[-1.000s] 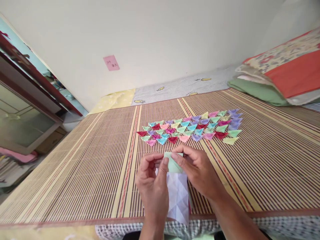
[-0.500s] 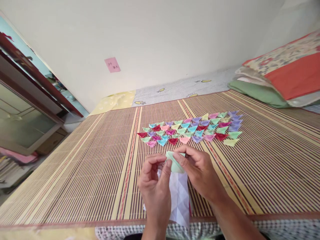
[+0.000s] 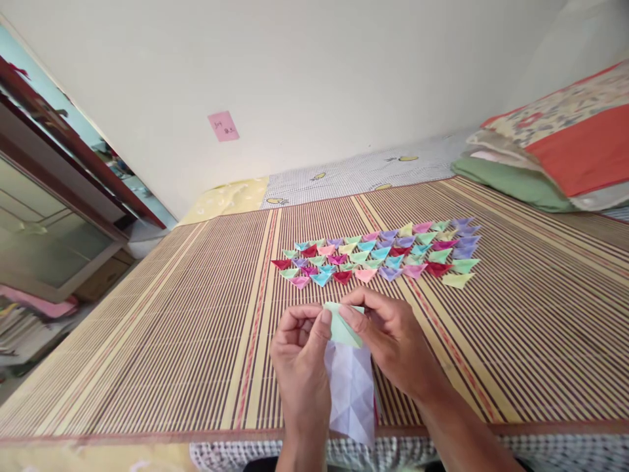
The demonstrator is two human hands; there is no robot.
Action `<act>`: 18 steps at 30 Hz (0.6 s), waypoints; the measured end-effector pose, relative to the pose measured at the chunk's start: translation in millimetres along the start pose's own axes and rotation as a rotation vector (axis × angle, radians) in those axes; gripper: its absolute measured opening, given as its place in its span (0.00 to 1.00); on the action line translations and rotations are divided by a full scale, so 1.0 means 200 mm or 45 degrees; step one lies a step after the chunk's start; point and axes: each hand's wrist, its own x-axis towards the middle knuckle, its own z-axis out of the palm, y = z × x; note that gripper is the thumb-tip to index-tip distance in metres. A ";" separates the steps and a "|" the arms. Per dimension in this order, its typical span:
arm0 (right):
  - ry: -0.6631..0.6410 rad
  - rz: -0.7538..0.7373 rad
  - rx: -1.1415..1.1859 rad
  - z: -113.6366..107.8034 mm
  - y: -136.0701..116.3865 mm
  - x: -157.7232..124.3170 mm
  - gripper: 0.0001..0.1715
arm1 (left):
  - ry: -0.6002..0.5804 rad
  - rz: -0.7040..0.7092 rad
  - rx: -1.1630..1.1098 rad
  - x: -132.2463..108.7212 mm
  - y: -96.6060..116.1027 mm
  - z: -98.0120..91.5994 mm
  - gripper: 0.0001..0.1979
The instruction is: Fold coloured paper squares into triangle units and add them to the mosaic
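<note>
Between both hands is a small light-green folded paper (image 3: pixel 344 330), with a crease running slantwise across it. My left hand (image 3: pixel 304 347) pinches its upper left corner between thumb and fingers. My right hand (image 3: pixel 388 334) grips the upper right edge, the thumb lying on the front face. Below the green piece lies a creased pale-lilac paper sheet (image 3: pixel 350 393) near the mat's front edge. Beyond my hands, several rows of small folded paper boats (image 3: pixel 366 275) in many colours stand on the striped mat (image 3: pixel 196 341).
At the back right sits a stack of folded bedding (image 3: pixel 565 157), green, red and floral. A pink note (image 3: pixel 223 126) is stuck on the white wall (image 3: pixel 344 72). To the left are a glass-panelled cabinet (image 3: pixel 39 229) and a doorway.
The green paper has been opened a little and shows more of its face. My left thumb has shifted up and left towards its corner. The view has moved slightly.
</note>
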 end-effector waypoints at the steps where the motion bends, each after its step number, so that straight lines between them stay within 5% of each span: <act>1: -0.002 -0.003 0.000 0.00 0.00 0.00 0.15 | 0.014 -0.016 -0.027 0.00 0.00 0.00 0.11; 18: -0.029 0.016 0.034 0.01 0.01 0.00 0.15 | -0.015 -0.056 -0.006 0.00 0.00 0.00 0.12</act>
